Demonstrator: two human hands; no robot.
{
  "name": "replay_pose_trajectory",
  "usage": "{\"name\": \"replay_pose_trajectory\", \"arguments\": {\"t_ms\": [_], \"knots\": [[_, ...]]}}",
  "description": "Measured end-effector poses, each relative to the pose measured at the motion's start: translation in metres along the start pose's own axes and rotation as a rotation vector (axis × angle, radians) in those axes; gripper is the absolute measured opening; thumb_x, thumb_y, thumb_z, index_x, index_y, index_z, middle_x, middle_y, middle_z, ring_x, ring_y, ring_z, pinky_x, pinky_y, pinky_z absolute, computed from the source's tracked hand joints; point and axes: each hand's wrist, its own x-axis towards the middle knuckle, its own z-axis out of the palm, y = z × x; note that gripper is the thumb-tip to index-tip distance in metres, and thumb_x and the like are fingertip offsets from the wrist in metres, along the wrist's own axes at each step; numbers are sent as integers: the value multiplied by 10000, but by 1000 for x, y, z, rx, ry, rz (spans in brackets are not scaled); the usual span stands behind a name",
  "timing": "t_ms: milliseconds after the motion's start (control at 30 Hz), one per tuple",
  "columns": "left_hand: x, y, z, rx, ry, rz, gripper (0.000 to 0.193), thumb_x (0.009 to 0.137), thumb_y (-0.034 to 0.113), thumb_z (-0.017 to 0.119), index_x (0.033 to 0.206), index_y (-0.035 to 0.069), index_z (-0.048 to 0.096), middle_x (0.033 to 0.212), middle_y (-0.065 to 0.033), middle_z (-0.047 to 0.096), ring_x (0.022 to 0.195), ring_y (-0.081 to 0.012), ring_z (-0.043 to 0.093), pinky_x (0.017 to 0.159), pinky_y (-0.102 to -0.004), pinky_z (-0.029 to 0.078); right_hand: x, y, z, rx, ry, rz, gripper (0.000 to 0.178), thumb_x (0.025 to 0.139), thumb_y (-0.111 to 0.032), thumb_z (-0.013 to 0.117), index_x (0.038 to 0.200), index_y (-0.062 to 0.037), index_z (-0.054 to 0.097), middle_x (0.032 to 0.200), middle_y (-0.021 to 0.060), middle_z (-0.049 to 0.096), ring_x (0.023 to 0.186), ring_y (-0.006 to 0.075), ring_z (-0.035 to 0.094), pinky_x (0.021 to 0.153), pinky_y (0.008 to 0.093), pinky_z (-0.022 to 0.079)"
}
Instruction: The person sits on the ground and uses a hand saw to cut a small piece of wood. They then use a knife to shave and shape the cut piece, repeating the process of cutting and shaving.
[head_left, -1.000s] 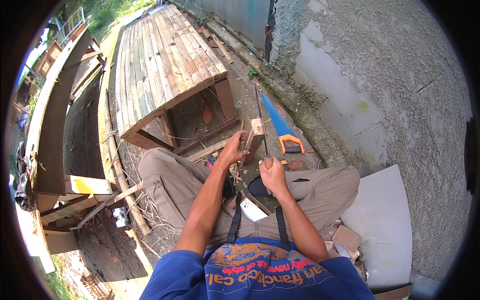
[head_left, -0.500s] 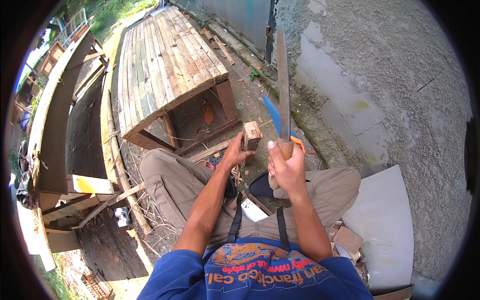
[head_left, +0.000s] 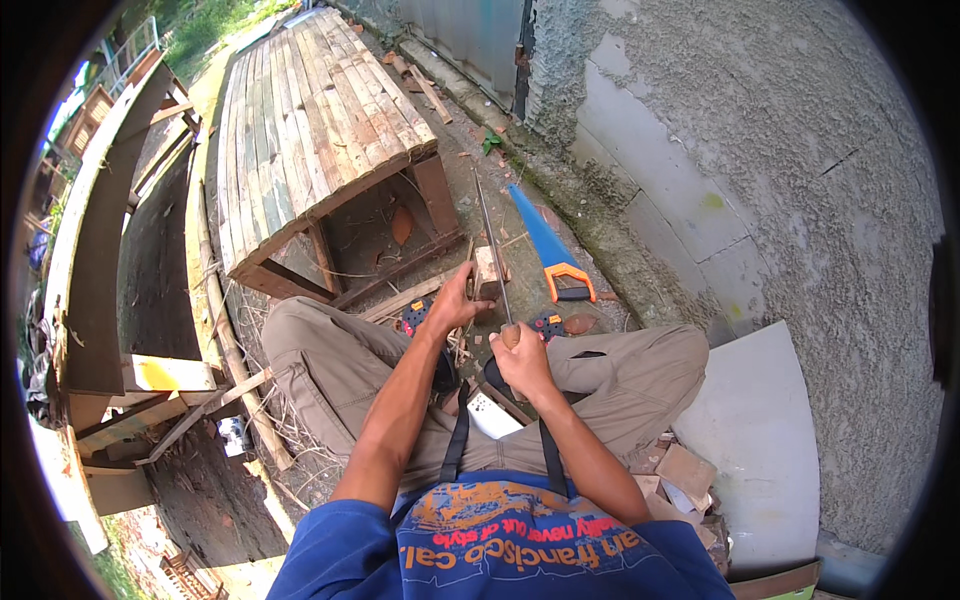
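My right hand [head_left: 522, 362] is wrapped round the wooden handle of a machete [head_left: 490, 222]. The long blade points away from me and is seen nearly edge-on, lying against or just over the right side of a small wood block [head_left: 486, 268]. Fingers of my left hand [head_left: 455, 303] grip that block from its left side, holding it upright in front of my crossed legs. Whether the blade has bitten into the wood cannot be made out. Beyond my right hand a handsaw [head_left: 545, 242] with a blue blade and orange handle lies on the ground.
A slatted wooden bench [head_left: 325, 120] stands ahead to the left. Farther left is a large wooden frame [head_left: 95, 270] with a pole [head_left: 225, 320] beside it. A rough wall [head_left: 740, 120] rises on the right, a white panel [head_left: 755, 440] leaning near it. Tile scraps [head_left: 685, 470] lie by my right leg.
The machete has come down from its raised, broadside position to the block, turning edge-on. My right hand has moved left and lower, uncovering the saw handle. My left hand still holds the block.
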Motion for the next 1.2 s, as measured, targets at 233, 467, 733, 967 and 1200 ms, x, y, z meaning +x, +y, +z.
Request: {"name": "replay_pose_trajectory", "arguments": {"t_ms": [233,467,733,967,1200], "knots": [[0,11,6,-44,31,13,752,692,198,904,1324,21,537,1233,-201,685,1165,-328,655,1001,-413,496,18,-59,-49,240,-204,111,307,961,-268,679,807,-39,546,619,21,507,510,147,536,476,353,441],[15,30,-6,-117,174,37,699,684,130,907,1256,32,516,1169,-210,697,1161,-349,663,965,-415,513,-7,-32,-16,-115,52,-227,394,916,-315,725,784,21,568,659,195,609,595,327,612,598,451,469],[14,-4,7,-85,139,15,685,688,107,894,1221,31,470,1166,-234,673,1155,-408,641,948,-451,505,16,9,-7,458,-346,185,389,906,-302,723,789,33,564,659,202,605,558,333,596,572,448,476],[16,0,6,-35,125,-14,648,689,144,889,1175,27,477,1157,-258,654,1139,-442,628,932,-466,506,1,-2,1,-61,80,-227,312,930,-253,716,809,-8,566,656,81,593,578,199,578,551,377,453],[12,17,13,95,116,2,642,700,160,890,1160,14,467,1110,-284,648,1106,-487,615,907,-496,502,14,38,4,63,150,-285,315,923,-284,712,858,11,621,721,172,690,685,309,716,627,400,516]]}}
